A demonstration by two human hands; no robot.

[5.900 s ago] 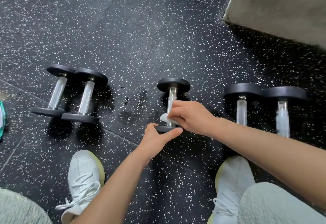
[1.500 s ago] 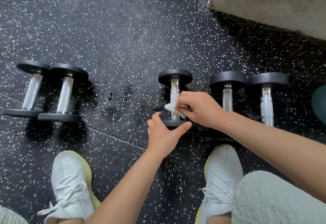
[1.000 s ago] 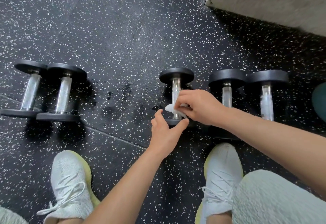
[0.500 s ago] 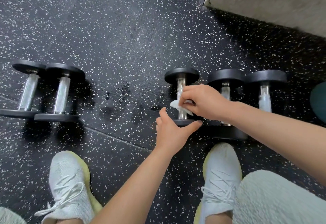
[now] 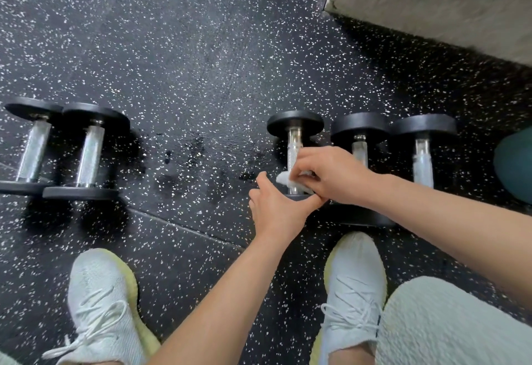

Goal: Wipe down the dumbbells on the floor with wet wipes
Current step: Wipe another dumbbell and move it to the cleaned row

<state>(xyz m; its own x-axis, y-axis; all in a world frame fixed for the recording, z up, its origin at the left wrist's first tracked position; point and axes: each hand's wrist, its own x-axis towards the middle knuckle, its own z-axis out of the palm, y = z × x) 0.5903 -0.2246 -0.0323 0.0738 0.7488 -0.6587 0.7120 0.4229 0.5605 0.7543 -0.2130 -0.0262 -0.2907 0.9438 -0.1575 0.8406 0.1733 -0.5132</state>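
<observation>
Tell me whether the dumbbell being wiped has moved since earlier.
Yes. The middle dumbbell has shifted right, nearer the right pair of dumbbells, farther from the left pair.

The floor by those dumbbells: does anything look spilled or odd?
Yes: dark, wet-looking blotches mark the speckled floor between the left pair of dumbbells and the dumbbell under the wet wipe. Nothing looks damaged.
</observation>
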